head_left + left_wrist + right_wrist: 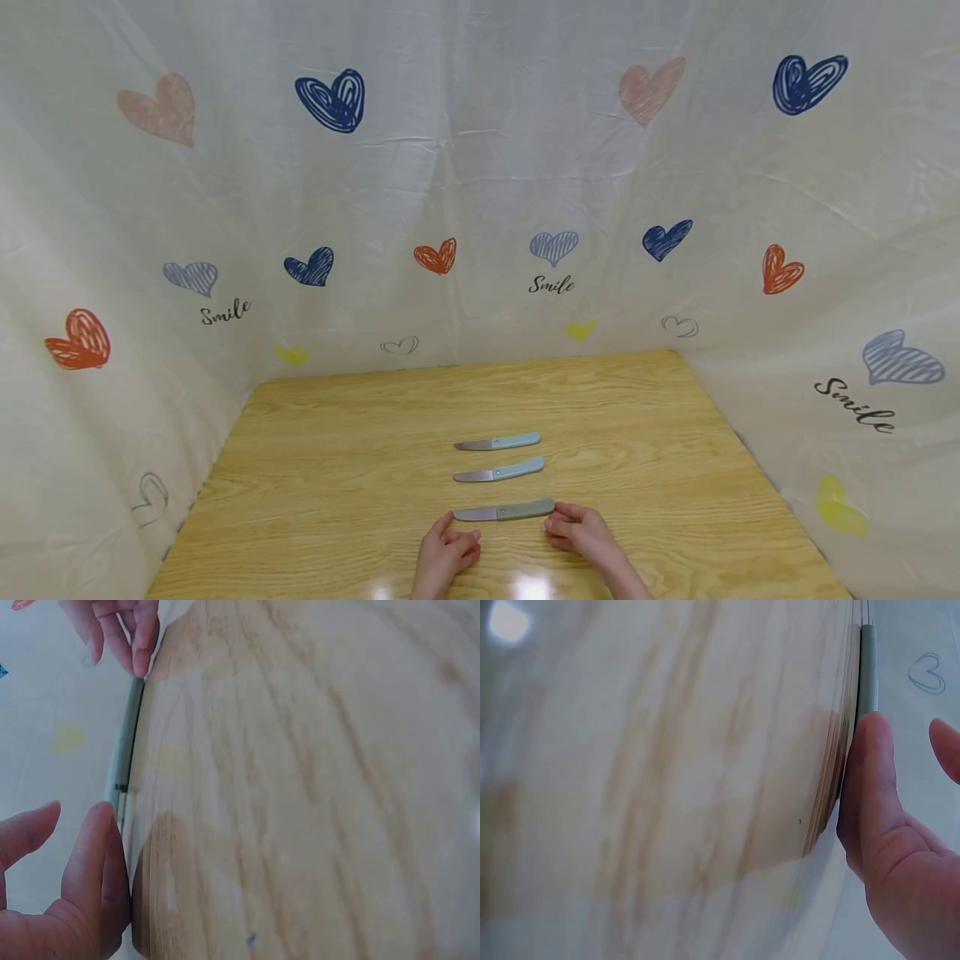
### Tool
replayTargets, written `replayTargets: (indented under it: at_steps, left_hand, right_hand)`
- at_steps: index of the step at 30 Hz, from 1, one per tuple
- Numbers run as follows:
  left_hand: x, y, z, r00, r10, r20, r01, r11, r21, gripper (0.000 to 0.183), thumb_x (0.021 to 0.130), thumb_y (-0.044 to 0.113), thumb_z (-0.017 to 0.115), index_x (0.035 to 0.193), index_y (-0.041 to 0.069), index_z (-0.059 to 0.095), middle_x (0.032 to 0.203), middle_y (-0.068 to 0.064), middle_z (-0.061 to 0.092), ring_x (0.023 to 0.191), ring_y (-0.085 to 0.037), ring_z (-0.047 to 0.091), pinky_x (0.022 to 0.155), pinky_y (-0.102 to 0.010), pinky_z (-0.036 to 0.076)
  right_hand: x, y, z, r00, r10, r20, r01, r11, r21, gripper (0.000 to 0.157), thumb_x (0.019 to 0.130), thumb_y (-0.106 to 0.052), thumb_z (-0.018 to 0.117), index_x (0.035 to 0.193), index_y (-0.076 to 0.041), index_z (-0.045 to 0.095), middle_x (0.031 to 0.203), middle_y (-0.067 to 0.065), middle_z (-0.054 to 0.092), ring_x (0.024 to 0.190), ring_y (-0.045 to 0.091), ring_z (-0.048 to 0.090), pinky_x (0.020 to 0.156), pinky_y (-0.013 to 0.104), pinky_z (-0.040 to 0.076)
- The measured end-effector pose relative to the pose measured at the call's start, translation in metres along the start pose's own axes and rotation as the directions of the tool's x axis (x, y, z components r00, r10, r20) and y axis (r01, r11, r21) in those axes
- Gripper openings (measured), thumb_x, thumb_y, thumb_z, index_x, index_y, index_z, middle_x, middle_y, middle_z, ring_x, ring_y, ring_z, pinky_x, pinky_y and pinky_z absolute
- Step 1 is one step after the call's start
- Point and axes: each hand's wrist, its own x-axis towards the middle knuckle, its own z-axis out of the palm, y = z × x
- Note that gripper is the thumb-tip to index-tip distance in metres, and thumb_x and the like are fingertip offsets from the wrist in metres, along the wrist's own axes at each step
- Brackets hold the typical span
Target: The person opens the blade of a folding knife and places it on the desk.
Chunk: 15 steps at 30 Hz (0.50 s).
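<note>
Closest to me on the table lies a knife with a grey-green handle (pixel 525 509), its blade pointing left. My left hand (pixel 442 554) is at its blade tip, the index fingertip right at the point and the thumb held apart. At the other end, my right hand (pixel 585 532) has a fingertip on the butt of the handle, which also shows in the right wrist view above the fingers (pixel 877 757). Beyond it lie a knife with a light blue handle (pixel 519 469) and another light blue knife (pixel 516 440), roughly parallel, blades also left.
The knives lie on a wood-grain table (pixel 315 467). A white curtain (pixel 495 183) printed with hearts and the word Smile hangs along its back and both sides. Light glares off the table's near part.
</note>
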Motion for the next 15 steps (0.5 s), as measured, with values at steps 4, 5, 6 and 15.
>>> replayTargets:
  at_steps: [4,5,6,15]
  left_hand:
    - [0.000,-0.001,-0.003,1.000,0.022,0.022,-0.022,1.000,0.006,0.080,0.088,-0.002,0.067,0.137,-0.030,0.011,0.086,-0.010,0.061,0.077,-0.017,0.068,0.072,-0.032,0.061]
    - [0.000,-0.002,-0.005,0.999,0.031,0.028,-0.031,0.999,0.007,0.080,0.087,-0.001,0.068,0.136,-0.030,0.011,0.086,-0.011,0.062,0.077,-0.017,0.068,0.072,-0.032,0.061]
    - [0.001,-0.004,-0.006,0.998,0.052,0.041,-0.052,0.999,0.008,0.080,0.087,0.000,0.069,0.134,-0.031,0.012,0.084,-0.011,0.062,0.076,-0.017,0.068,0.070,-0.031,0.061]
    - [0.003,0.012,-0.015,0.993,0.115,-0.026,-0.106,0.968,0.229,0.072,0.086,0.004,0.069,0.136,-0.026,0.026,0.083,-0.007,0.064,0.070,-0.016,0.065,0.062,-0.030,0.060]
  right_hand:
    - [0.001,0.001,-0.001,1.000,-0.003,-0.002,0.003,1.000,-0.007,0.063,0.091,-0.001,0.061,0.129,0.034,0.026,0.111,0.025,0.060,0.091,0.021,0.065,0.081,0.036,0.059]
    - [0.001,0.001,-0.001,1.000,-0.002,-0.002,0.002,1.000,-0.008,0.062,0.091,-0.002,0.061,0.129,0.034,0.027,0.111,0.025,0.060,0.091,0.021,0.065,0.081,0.036,0.059]
    - [0.002,0.001,-0.001,1.000,0.000,-0.001,0.000,1.000,-0.009,0.062,0.091,-0.002,0.061,0.129,0.034,0.027,0.110,0.025,0.060,0.091,0.021,0.065,0.081,0.036,0.059]
    - [0.002,-0.008,-0.011,0.997,-0.013,-0.075,0.006,0.996,-0.086,0.064,0.091,-0.004,0.064,0.134,0.027,0.030,0.109,0.021,0.060,0.089,0.023,0.066,0.078,0.037,0.060]
